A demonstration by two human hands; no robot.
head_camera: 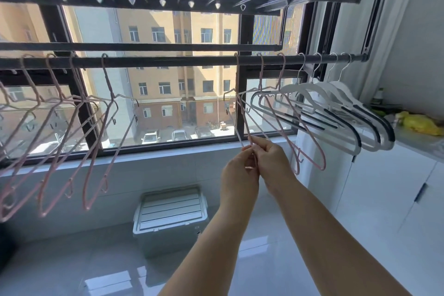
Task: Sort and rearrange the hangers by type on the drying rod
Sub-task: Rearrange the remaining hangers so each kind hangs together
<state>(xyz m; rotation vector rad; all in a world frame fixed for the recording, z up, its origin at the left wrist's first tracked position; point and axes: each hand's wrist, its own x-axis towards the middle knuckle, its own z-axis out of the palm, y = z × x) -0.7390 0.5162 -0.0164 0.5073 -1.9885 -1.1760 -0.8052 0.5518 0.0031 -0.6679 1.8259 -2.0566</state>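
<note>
A pink hanger's (243,120) lower tip is pinched by left hand (240,172) and right hand (272,158) — seemingly for regrouping.

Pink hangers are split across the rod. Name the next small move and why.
Probably lift the pink hanger off the drying rod and carry it left. The left hand and right hand pinch its lower corner; it hangs by white hangers, far from the pink group.

Sunlit window (168,94), glossy tiled floor (72,259), white cabinet (384,187), grey lidded bin (170,216).
</note>
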